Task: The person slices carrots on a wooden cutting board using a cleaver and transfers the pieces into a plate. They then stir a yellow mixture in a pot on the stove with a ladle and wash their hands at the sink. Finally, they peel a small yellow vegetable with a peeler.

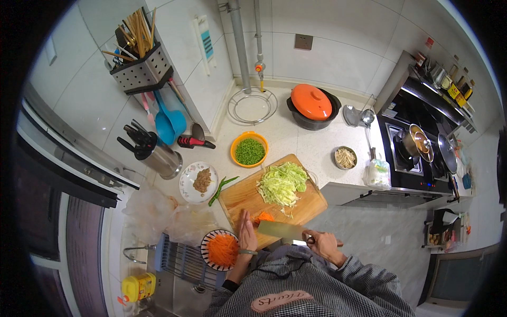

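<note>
My right hand (324, 243) grips the handle of a cleaver (280, 230), whose broad blade lies across the near part of a wooden cutting board (237, 198). A small heap of shredded carrot (264, 216) sits on the board between the blade and my left hand (248, 235). That left hand is flat and empty, fingers stretched out over the board's near left edge. Farther up the board is a pile of shredded cabbage (279, 184). Beside my left wrist, more carrot shreds (222, 250) fill a striped bowl (204, 245).
Around the board are a plate (186, 186) of minced meat, green chillies (220, 190), an orange basket (234, 159) of chopped greens and a bowl (345, 168) of pale strips. A knife block (158, 156) stands left, a lidded casserole (315, 121) behind, a stove (425, 190) right.
</note>
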A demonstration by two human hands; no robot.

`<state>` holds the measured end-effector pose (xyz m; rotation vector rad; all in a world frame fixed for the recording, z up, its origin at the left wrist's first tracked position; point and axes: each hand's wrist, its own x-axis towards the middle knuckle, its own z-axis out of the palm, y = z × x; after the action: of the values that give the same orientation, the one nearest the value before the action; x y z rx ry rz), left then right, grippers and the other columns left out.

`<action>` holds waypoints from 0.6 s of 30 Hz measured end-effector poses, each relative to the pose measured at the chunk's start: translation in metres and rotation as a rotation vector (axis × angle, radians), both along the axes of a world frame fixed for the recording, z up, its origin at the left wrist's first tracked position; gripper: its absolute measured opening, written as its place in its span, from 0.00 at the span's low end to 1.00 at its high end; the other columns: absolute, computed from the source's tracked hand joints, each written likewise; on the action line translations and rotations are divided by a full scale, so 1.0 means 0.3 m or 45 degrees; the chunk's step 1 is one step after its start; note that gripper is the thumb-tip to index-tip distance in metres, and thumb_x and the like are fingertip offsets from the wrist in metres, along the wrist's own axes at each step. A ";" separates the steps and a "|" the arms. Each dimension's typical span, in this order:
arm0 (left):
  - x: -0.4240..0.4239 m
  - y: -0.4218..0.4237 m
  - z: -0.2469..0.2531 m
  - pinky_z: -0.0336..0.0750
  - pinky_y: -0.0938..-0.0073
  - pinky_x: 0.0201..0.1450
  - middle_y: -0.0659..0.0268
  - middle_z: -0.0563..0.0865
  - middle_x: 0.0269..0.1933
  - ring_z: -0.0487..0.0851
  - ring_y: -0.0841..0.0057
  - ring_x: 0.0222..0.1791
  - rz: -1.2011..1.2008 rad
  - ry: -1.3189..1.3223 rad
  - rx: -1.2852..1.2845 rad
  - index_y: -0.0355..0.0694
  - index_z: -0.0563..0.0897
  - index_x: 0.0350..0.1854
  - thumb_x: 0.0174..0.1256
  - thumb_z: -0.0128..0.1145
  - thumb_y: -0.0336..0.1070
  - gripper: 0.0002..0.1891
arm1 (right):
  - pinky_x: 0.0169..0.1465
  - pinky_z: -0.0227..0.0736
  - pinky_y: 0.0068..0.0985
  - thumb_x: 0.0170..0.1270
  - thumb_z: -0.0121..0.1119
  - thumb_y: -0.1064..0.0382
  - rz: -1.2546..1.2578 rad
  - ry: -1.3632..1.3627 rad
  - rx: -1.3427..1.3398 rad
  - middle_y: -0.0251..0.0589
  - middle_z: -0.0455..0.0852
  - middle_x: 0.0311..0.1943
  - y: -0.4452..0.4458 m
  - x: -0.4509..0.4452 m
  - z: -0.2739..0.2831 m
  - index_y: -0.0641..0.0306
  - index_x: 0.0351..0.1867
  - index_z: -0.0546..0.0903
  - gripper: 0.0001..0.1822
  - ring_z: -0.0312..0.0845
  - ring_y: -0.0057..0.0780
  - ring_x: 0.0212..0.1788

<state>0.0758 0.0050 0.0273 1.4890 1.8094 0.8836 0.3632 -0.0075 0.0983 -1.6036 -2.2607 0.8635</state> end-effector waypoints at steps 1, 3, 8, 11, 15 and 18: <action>0.019 -0.005 0.014 0.47 0.62 0.75 0.55 0.57 0.75 0.52 0.59 0.75 0.067 -0.080 0.003 0.36 0.58 0.72 0.77 0.23 0.54 0.32 | 0.30 0.74 0.32 0.54 0.63 0.62 -0.122 0.105 -0.098 0.41 0.82 0.21 -0.018 -0.003 -0.017 0.60 0.41 0.82 0.13 0.81 0.35 0.26; 0.068 -0.014 0.034 0.50 0.63 0.74 0.53 0.58 0.74 0.54 0.57 0.75 0.208 -0.244 0.008 0.34 0.59 0.72 0.77 0.23 0.52 0.31 | 0.30 0.73 0.29 0.58 0.63 0.61 -0.363 0.308 -0.297 0.40 0.80 0.19 -0.054 -0.023 -0.044 0.62 0.37 0.83 0.09 0.78 0.28 0.25; 0.188 -0.002 -0.079 0.48 0.63 0.74 0.55 0.57 0.74 0.53 0.59 0.75 0.359 -0.170 0.135 0.35 0.59 0.72 0.78 0.24 0.52 0.31 | 0.19 0.55 0.21 0.65 0.58 0.60 -0.616 0.697 -0.724 0.31 0.71 0.14 -0.080 -0.032 -0.161 0.67 0.26 0.78 0.13 0.61 0.15 0.15; 0.210 0.005 -0.112 0.48 0.62 0.74 0.55 0.58 0.74 0.52 0.58 0.75 0.389 -0.057 0.169 0.34 0.59 0.72 0.78 0.24 0.51 0.30 | 0.16 0.55 0.22 0.67 0.56 0.61 -0.711 0.810 -0.923 0.31 0.70 0.13 -0.070 -0.069 -0.140 0.66 0.22 0.75 0.15 0.61 0.17 0.13; 0.218 0.007 -0.162 0.48 0.61 0.74 0.54 0.58 0.74 0.52 0.57 0.75 0.411 0.047 0.203 0.33 0.59 0.72 0.78 0.25 0.49 0.29 | 0.15 0.54 0.22 0.68 0.54 0.62 -0.688 0.972 -1.146 0.32 0.67 0.13 -0.058 -0.109 -0.177 0.65 0.25 0.72 0.13 0.60 0.18 0.11; 0.231 0.017 -0.152 0.49 0.60 0.74 0.54 0.58 0.74 0.53 0.56 0.74 0.412 0.013 0.205 0.34 0.59 0.71 0.78 0.25 0.49 0.29 | 0.16 0.54 0.22 0.68 0.55 0.60 -0.620 0.987 -1.215 0.30 0.67 0.13 -0.062 -0.172 -0.303 0.64 0.27 0.74 0.12 0.60 0.18 0.12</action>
<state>0.1449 0.0101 -0.0184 1.3151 2.0641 1.2042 0.3116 -0.0261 0.0075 -1.5521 -0.8760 2.0902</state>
